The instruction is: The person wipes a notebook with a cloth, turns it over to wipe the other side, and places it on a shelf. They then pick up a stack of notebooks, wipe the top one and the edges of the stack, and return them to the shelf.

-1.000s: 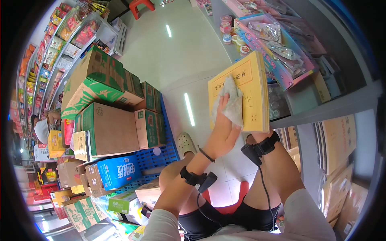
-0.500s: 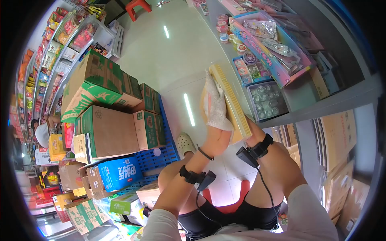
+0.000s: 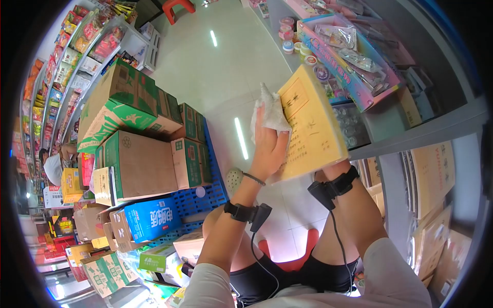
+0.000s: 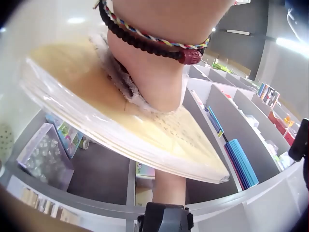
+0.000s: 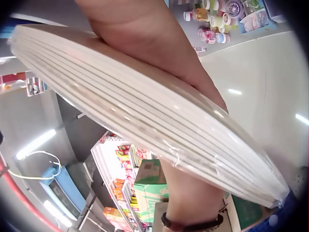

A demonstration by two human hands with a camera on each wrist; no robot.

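My left hand [image 3: 269, 141] holds a crumpled whitish cloth [image 3: 270, 110] at the left edge of a pack of yellow notebooks [image 3: 313, 123]. The pack is wrapped in clear plastic, tilted in the air, its printed cover facing up toward me. In the left wrist view the cloth [image 4: 118, 75] lies against the cover beneath that hand. My right hand [image 3: 336, 168] holds the pack from behind at its lower end; its fingers are hidden there. Seen from the right wrist, the stacked page edges [image 5: 145, 116] run under the right hand [image 5: 159, 43].
Grey shelving on the right bears a pastel box [image 3: 354, 61] of packaged items and small jars [image 3: 286, 28]. Cardboard cartons [image 3: 146, 164] stand on a blue plastic pallet [image 3: 218, 190] at left, before snack shelves [image 3: 72, 61]. A red stool [image 3: 178, 7] stands far back on the floor.
The pack swung edge-on half a second ago and now shows its cover again. My left hand with the cloth has moved from the cover's middle to its left edge.
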